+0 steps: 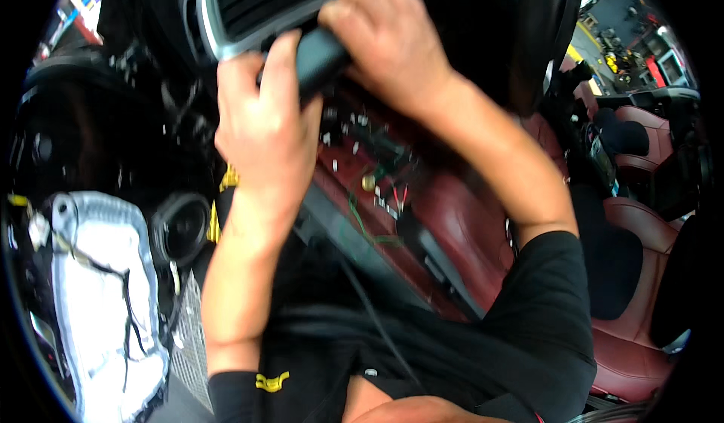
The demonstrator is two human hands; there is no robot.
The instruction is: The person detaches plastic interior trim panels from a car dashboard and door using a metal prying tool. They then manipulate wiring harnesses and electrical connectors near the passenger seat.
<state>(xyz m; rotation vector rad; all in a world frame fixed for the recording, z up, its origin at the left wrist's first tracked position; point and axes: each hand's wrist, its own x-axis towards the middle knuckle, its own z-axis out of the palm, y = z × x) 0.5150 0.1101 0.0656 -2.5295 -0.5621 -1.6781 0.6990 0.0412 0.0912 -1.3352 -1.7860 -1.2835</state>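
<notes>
Black rounded part (320, 59) is clasped by left hand (262, 113) and right hand (391, 46) (each grip curled around it).

One wide fisheye view, worn on the head, facing downward.
From close above, it takes in the bare fingers (282, 59) far, the black short-sleeved shirt (528, 310) near, a round black speaker (181, 228) left, a dark red leather seat (630, 355) right.

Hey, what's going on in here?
A person's left hand and right hand grip a smooth, dark, rounded piece by a black-slatted air vent with silver trim. Whether the piece is attached to anything is unclear. Below, a small, round, gold-coloured item shows near a dark red leather seat.
</notes>
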